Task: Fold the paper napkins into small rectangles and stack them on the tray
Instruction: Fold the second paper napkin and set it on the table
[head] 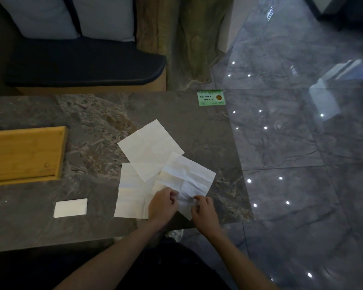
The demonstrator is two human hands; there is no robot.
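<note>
Three unfolded white paper napkins overlap on the grey marble table. The far napkin [150,146] lies flat, a left napkin [130,195] lies under it, and a creased right napkin [192,174] lies nearest the table's right edge. My left hand [162,206] and my right hand [203,208] both pinch the near edge of the right napkin. One napkin folded into a small rectangle [71,207] rests on the table to the left. The wooden tray [59,155] sits at the far left with nothing visible in it.
A green card [211,98] lies at the table's far right corner. A dark-cushioned bench [84,65] with pale pillows stands behind the table, with a curtain [182,38] beside it. Glossy tiled floor [302,143] lies to the right of the table.
</note>
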